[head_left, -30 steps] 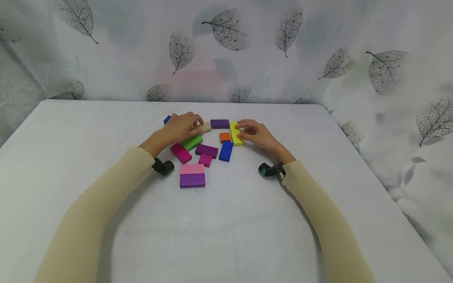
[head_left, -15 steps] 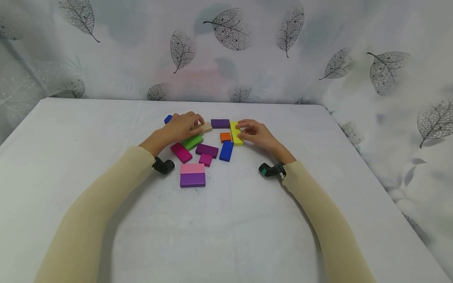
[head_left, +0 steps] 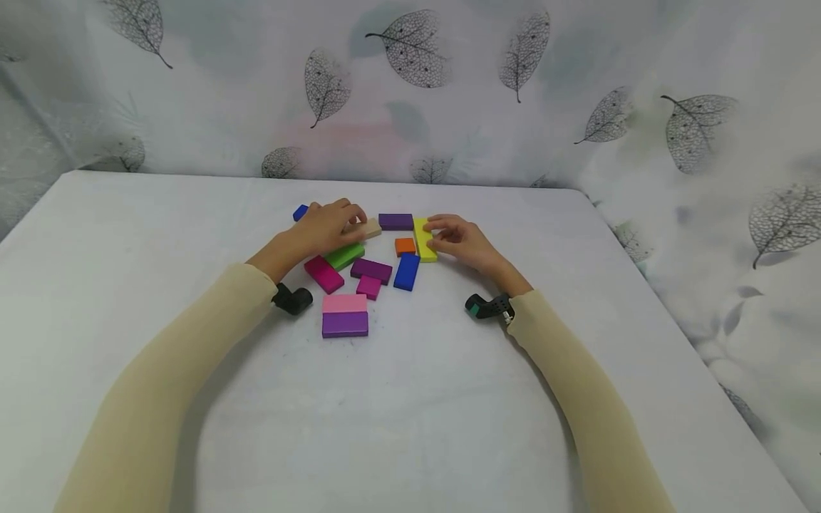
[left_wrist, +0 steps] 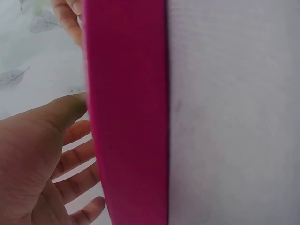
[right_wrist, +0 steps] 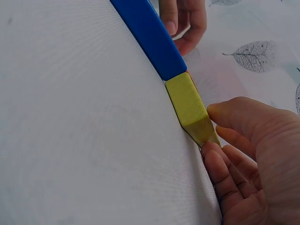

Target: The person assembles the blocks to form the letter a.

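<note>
In the head view my left hand [head_left: 327, 226] lies over a beige block [head_left: 370, 229], its fingers curled and its thumb at the block's near side. A green block [head_left: 345, 256] lies partly under this hand, and a blue one [head_left: 300, 212] shows beyond it. My right hand [head_left: 468, 246] pinches the right edge of a yellow block [head_left: 425, 240]. In the right wrist view the thumb [right_wrist: 225, 112] touches the yellow block and the curled fingers meet its end. In the left wrist view a magenta block [left_wrist: 129, 112] hides the left fingertips.
A dark purple block [head_left: 395, 221], an orange block [head_left: 405, 246] and a blue block [head_left: 407, 271] lie between the hands. Closer in are a plum block [head_left: 371, 271], a small magenta block [head_left: 368, 286], a pink block [head_left: 344, 303] and a purple block [head_left: 345, 324]. Leaf-print cloth [head_left: 410, 85] hangs behind.
The head view has shifted slightly. Both hands and the blocks keep their places relative to each other.
</note>
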`<state>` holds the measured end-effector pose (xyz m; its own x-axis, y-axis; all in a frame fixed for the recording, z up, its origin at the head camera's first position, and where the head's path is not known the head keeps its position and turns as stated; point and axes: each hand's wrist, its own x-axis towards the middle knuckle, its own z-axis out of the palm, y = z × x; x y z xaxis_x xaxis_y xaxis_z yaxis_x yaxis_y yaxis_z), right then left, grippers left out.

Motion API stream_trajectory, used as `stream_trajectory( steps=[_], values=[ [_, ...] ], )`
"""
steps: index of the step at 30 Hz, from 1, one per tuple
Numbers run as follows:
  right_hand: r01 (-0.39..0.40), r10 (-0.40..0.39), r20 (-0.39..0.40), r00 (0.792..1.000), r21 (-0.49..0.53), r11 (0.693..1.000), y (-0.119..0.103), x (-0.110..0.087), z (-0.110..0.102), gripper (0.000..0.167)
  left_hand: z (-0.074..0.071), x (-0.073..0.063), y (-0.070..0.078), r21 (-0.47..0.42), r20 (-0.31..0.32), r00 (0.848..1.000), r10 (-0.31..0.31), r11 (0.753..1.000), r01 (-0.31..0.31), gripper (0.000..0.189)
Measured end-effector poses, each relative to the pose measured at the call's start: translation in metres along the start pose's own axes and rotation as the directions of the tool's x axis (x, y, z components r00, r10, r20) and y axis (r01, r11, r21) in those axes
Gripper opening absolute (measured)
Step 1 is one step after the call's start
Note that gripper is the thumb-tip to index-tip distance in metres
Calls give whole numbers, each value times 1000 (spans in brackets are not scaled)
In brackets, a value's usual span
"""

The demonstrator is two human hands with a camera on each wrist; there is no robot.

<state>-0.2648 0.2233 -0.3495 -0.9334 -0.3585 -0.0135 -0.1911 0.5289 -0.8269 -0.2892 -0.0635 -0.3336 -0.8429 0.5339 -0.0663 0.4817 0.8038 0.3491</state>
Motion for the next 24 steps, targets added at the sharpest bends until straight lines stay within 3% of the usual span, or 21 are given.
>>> stream_trajectory(
  steps=[6,16,24],
  values=[
    [6,-6,4,1000,-13,1000,-15,-8,-1,37,-1,0,2,11,-19,1000,5,1000,-5,45],
    [-11,11,6,1000,6,1000,-13,-8,-2,37,-3,0,16,18,-98,994,44,999,-43,40],
    [-6,6,10,1000,-5,1000,-9,-5,-2,38,-1,6,27,25,-63,997,52,998,-51,39]
  ],
)
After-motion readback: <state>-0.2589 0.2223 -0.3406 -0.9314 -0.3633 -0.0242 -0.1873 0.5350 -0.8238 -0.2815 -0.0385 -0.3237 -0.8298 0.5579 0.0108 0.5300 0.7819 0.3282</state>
